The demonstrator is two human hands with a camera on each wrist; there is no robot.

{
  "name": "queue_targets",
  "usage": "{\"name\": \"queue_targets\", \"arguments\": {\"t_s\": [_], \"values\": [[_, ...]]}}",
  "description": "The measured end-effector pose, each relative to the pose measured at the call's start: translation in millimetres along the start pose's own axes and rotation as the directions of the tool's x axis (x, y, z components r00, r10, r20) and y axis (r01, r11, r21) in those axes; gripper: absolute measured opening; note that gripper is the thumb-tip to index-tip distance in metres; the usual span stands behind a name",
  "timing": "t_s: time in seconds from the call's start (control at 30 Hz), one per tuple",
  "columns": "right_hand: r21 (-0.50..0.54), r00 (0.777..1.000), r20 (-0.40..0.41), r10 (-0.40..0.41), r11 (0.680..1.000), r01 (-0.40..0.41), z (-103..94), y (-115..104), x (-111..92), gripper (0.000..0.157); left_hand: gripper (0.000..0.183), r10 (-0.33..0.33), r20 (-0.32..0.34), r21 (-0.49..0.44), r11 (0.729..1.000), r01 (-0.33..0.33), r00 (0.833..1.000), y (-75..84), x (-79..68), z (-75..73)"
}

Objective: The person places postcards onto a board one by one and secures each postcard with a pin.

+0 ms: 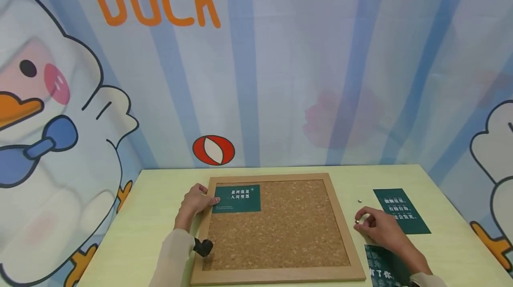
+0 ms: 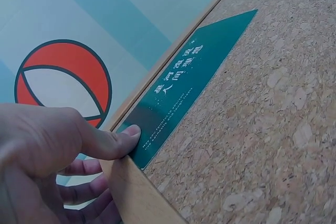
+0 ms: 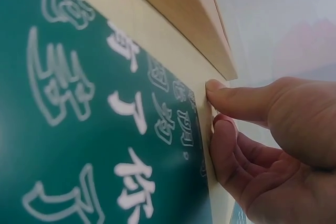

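A green card (image 1: 236,198) with white lettering lies in the upper left corner of a wood-framed cork board (image 1: 280,229). My left hand (image 1: 196,199) grips the board's left edge, its thumb resting on the card's end and its fingers round the frame, as the left wrist view shows. To the right of the board, my right hand (image 1: 378,229) pinches a tiny shiny thumbtack (image 1: 356,221) between thumb and finger. In the right wrist view the tack is mostly hidden by the fingertips. Another small thumbtack (image 1: 359,201) sits on the table just beyond that hand.
Two more green cards lie on the pale yellow table (image 1: 160,207): an upper card (image 1: 414,222) partly behind my right hand and a lower card (image 1: 378,262) under my right forearm. A fabric backdrop (image 1: 280,78) with duck drawings stands behind the table.
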State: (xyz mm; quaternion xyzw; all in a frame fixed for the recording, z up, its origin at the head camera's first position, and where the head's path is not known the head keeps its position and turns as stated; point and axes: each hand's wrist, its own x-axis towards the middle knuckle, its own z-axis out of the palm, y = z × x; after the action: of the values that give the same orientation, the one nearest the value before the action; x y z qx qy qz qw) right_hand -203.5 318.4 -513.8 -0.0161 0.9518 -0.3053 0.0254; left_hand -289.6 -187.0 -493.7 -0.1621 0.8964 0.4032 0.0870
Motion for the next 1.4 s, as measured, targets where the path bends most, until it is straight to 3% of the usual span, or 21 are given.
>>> {"name": "queue_targets", "arguments": {"t_s": [0.4,0.97,1.4], "values": [[0.078,0.997,0.054,0.058,0.995,-0.062,-6.0,5.0,0.2,0.011,0.053,0.008,-0.007,-0.001,1.000,-0.008,1.000,0.5,-1.4,0.2],[0.067,0.994,-0.005,0.112,0.991,-0.112,2.9,-0.6,4.9,0.009,0.052,0.005,-0.008,-0.014,1.000,-0.005,1.000,-4.6,0.2,-0.6],[0.134,0.978,0.039,0.204,0.969,-0.208,-1.0,-9.4,6.6,0.011,0.055,-0.003,-0.011,-0.013,1.000,0.003,1.000,-1.3,0.1,-0.1]]}}
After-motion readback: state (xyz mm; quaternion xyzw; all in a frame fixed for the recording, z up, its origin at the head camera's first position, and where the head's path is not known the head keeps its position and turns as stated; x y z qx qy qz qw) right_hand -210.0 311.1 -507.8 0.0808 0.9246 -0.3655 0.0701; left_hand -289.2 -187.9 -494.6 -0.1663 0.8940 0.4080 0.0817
